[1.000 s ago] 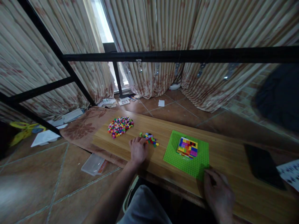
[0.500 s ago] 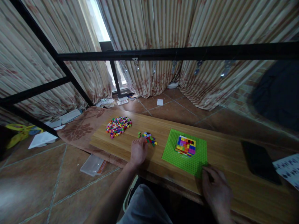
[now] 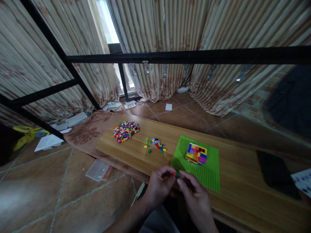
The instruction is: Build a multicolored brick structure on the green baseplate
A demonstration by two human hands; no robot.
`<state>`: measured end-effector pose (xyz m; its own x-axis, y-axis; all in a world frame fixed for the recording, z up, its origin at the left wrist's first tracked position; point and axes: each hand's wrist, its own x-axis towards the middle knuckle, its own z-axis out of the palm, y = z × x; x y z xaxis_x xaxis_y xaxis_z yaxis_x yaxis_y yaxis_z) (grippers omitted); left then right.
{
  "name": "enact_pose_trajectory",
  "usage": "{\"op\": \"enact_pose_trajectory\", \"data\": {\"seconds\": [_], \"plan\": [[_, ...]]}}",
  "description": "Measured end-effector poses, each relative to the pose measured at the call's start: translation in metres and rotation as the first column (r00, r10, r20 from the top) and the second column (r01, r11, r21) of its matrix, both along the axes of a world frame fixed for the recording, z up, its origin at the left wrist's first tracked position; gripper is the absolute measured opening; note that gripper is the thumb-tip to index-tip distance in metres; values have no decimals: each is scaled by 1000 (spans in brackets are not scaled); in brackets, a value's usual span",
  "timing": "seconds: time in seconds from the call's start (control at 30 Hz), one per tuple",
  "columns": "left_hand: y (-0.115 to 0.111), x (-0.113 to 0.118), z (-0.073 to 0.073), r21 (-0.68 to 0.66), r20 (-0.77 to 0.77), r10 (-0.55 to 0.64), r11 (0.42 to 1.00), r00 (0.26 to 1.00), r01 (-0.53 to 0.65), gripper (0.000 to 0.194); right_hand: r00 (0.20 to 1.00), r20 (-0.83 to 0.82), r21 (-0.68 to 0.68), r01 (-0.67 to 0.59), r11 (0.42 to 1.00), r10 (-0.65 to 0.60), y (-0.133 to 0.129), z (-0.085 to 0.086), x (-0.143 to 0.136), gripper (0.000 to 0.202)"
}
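Observation:
Both hands meet over the near edge of the wooden board, in front of the green baseplate (image 3: 211,174). My left hand (image 3: 161,184) pinches a small red brick (image 3: 174,174). Against it, my right hand (image 3: 194,194) pinches a dark green brick (image 3: 178,174); the two bricks touch, though whether they are joined is too small to tell. A multicoloured block of stacked bricks (image 3: 196,153) sits on the baseplate. Left of the plate lies a small scatter of loose bricks (image 3: 157,144), with a dark green brick (image 3: 149,151) apart from it.
A large heap of small bricks (image 3: 126,131) lies on the board's left part. A dark flat object (image 3: 277,173) and a printed sheet (image 3: 302,181) are at the right. A black metal rail (image 3: 170,57) crosses beyond the board. A clear plastic lid (image 3: 97,170) lies on the floor.
My left hand has left the small scatter and moved right and nearer. My right hand has come left from the baseplate's corner. The hands now meet, holding bricks. The view has shifted slightly.

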<state>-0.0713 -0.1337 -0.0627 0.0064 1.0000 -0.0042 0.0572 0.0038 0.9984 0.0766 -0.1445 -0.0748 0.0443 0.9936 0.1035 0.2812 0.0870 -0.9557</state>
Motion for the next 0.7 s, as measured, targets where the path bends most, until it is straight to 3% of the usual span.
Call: {"op": "enact_pose_trajectory", "data": {"seconds": [0.1,0.23,0.37,0.47,0.57,0.7], "plan": [[-6,4,4,-82,143,-39,995,989,51,12,989,-151,-98,-20,995,5,2,6,-14,26],[-11,8,6,-154,267,34,988,963,8,15,969,-246,-187,-21,982,-26,2,6,-15,24],[-11,8,3,-202,396,92,979,914,-11,16,928,-340,-267,61,962,-154,1,2,-20,31],[-4,-5,-2,-178,268,169,976,948,-124,14,914,-353,-290,95,952,-199,5,-2,-24,35],[13,-28,-11,-108,64,246,965,967,-238,11,941,-307,-270,54,961,-139,11,-7,-29,37],[37,-56,-23,-42,-130,318,945,939,-325,13,987,-158,-174,9,985,-37,19,-15,-36,33]]}}
